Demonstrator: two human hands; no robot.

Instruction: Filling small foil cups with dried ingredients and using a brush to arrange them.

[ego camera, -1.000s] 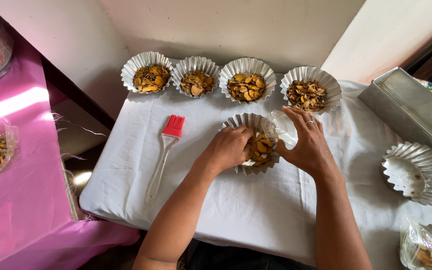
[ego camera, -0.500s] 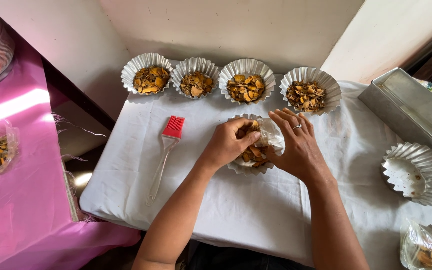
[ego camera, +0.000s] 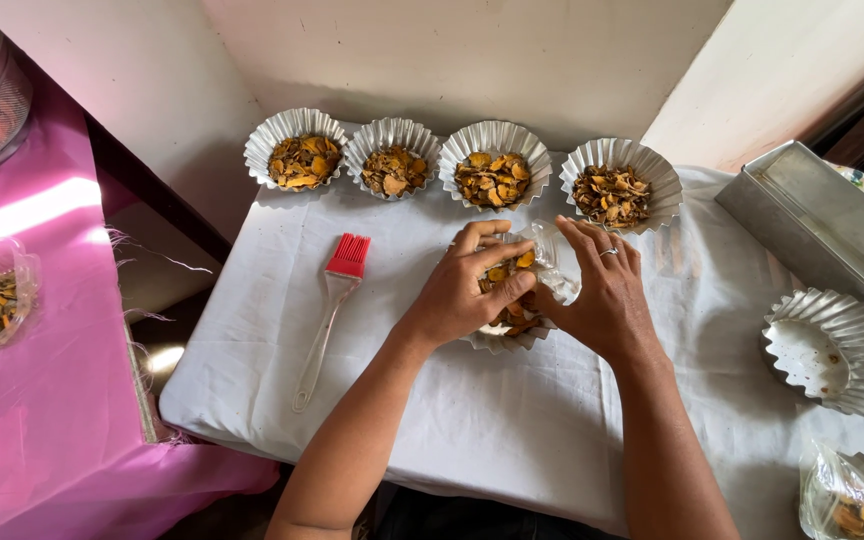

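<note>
A fluted metal mould (ego camera: pixel 505 340) with dried orange-brown chips stands on the white cloth (ego camera: pixel 472 410) in the middle of the table. My left hand (ego camera: pixel 462 290) lies over its left side, fingers curled across the chips. My right hand (ego camera: pixel 602 290), with a ring, presses from the right and grips a clear plastic wrap (ego camera: pixel 552 265) over the mould. Most of the mould is hidden beneath both hands.
Several filled fluted moulds, such as the leftmost mould (ego camera: pixel 297 160), line the back. A red-headed silicone brush (ego camera: pixel 332 300) lies left. An empty fluted mould (ego camera: pixel 837 350) and a metal loaf tin (ego camera: pixel 817 225) are on the right. Pink cloth (ego camera: pixel 42 400) is on the left.
Both hands have closed in over the centre mould. The clear wrap has been drawn down onto it, and my left fingers now reach further across the chips.
</note>
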